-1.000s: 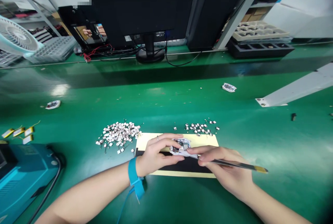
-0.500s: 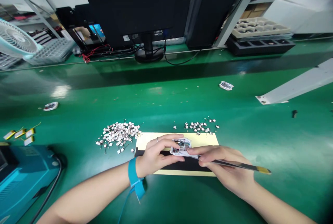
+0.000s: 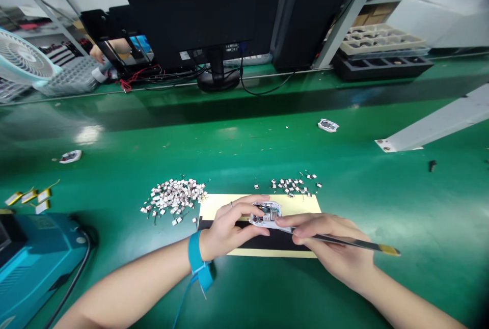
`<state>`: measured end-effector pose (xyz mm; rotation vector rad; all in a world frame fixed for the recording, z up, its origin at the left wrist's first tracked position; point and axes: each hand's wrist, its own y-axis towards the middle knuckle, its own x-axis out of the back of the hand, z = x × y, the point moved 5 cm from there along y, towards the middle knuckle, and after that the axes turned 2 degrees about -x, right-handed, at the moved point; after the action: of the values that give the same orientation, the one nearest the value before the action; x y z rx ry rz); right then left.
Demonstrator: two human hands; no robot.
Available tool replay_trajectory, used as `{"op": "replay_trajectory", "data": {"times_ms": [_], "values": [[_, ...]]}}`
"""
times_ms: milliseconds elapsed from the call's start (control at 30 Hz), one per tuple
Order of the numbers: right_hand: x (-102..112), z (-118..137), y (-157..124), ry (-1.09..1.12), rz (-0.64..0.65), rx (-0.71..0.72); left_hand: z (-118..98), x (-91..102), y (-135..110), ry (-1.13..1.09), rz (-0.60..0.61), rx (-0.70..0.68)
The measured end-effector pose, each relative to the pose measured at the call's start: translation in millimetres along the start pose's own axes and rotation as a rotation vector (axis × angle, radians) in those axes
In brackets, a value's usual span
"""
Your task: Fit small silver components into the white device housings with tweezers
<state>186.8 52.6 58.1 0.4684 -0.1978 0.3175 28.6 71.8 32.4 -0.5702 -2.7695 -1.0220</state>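
My left hand, with a blue wrist strap, grips the edge of a small open white device casing between fingers and thumb. Circuit parts show inside the casing. Metal tweezers with a yellow end are held in my right hand, whose fingertips touch the casing's right side. The tips of the tweezers are hidden near the casing. Below both hands lies a pale yellow and black mat. Small white parts with short dark leads form a large pile at the left and a smaller pile at the right.
Two more white casings lie farther out on the green surface. A teal machine and yellow-edged battery packs are at left. A monitor, fan, trays and slanted metal bracket stand around. A co-worker's hand shows behind.
Both far casings have shifted slightly left. A co-worker's hand has come into view behind the monitor at left. My hands and the held casing have barely moved.
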Motion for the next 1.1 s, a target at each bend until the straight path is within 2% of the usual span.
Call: {"op": "replay_trajectory", "data": {"times_ms": [500,733,900,1100], "values": [[0.5,-0.2,0.6,0.032,0.009,0.039,8.6,-2.3,-5.3,-0.091,0.008,0.087],[-0.4,-0.8,1.4,0.012,0.003,0.037,7.5,-1.0,-4.6,-0.072,-0.006,0.062],[-0.2,2.5,2.2,0.004,0.011,0.056,-1.4,0.1,3.1,0.043,0.038,-0.039],[0.0,-0.7,-0.4,0.022,0.048,0.037,-2.7,1.5,4.7,0.082,0.043,-0.044]]}}
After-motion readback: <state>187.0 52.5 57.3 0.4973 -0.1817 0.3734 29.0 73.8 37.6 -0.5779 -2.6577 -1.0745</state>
